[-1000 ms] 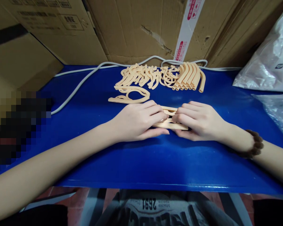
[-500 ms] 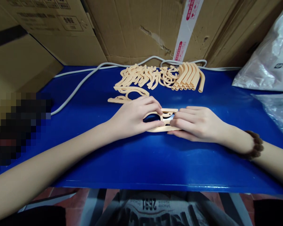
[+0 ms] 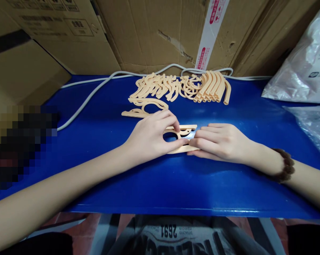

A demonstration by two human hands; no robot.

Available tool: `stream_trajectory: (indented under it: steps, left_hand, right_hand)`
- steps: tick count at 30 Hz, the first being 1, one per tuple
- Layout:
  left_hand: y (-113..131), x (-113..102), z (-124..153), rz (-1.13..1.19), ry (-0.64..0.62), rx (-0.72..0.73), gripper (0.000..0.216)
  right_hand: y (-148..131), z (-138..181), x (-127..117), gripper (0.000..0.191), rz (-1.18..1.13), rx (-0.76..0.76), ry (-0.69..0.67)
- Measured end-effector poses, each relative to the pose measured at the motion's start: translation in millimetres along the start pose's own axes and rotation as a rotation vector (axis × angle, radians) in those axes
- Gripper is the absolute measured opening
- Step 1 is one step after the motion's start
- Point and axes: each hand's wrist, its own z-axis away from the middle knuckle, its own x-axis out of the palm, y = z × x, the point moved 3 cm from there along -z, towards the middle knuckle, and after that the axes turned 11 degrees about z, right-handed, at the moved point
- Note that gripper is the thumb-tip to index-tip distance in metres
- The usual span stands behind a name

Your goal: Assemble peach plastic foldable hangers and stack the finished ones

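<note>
On the blue table (image 3: 175, 184) my two hands meet over a flat peach plastic piece (image 3: 181, 131) with curved cut-outs. My left hand (image 3: 151, 136) pinches its left part between thumb and fingers. My right hand (image 3: 219, 142) grips its right end, fingers curled over it. Just behind my left hand lies a loose curved peach piece (image 3: 144, 105). Farther back a row of several peach plastic pieces (image 3: 181, 86) lies heaped, with hooked ones stacked at its right end.
A white cable (image 3: 96, 90) runs along the back of the table. Cardboard boxes (image 3: 154, 32) stand behind it and at the left. Clear plastic bags (image 3: 303, 67) lie at the right. A blurred patch covers the left edge.
Both hands slid a little to the left with the piece. My left fingers lifted and opened into a pinch, showing the cut-out of the piece under them.
</note>
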Motion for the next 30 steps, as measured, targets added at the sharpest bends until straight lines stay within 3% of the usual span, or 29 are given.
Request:
stream_trajectory:
  steps: [18, 30]
  left_hand:
    - [5.0, 3.2, 3.2, -0.049, 0.003, -0.052, 0.028]
    - [1.1, 4.8, 2.4, -0.031, -0.012, -0.005, 0.023]
  right_hand:
    - [-15.5, 3.8, -7.7, 0.003, 0.051, -0.152, 0.071]
    - [-10.8, 3.0, -2.7, 0.009, 0.053, -0.100, 0.074]
